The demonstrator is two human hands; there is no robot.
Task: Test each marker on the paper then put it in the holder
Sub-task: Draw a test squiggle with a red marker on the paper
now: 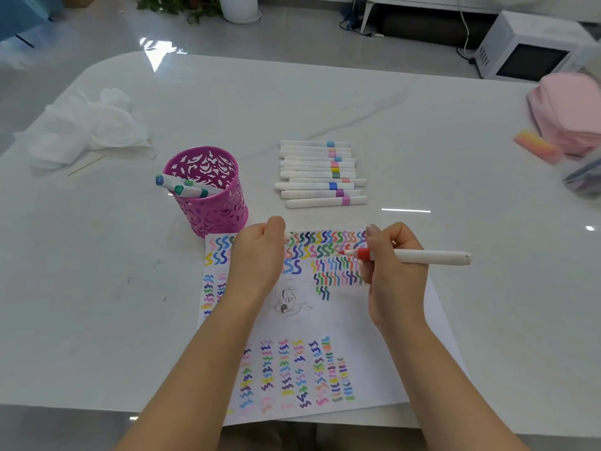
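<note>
White marble-look table (325, 102) fills most of view; glossy pale floor (292, 40) beyond its far edge, w/ a white microwave (527, 47) sitting on the floor far right, a white planter (239, 8) w/ green leaves far centre. Pink pouch (569, 112) at the table's right edge; crumpled white tissue (87, 125) far left.

Paper (344, 320) lies near centre, covered in rows of coloured squiggles, small pencil sketch in the middle. Magenta cut-out holder (208, 190) stands just past the paper's far-left corner, upright, w/ two markers (182, 187) leaning in it, caps pointing left over the rim. Row of approx. ten capped white markers (320, 174) lies on the table far of the paper, right of the holder, side by side.

Right hand (393, 271) closed around a red marker (406, 255), uncapped: fingers wrap the barrel just behind the red collar, tip pointing left and meeting the paper among the top squiggle rows, barrel's back end sticking out right past the hand. Left hand (257, 255) in a closed fist resting on the paper's far-left part, thumb up; a white bit pokes out at its right side, can't tell what it is.
</note>
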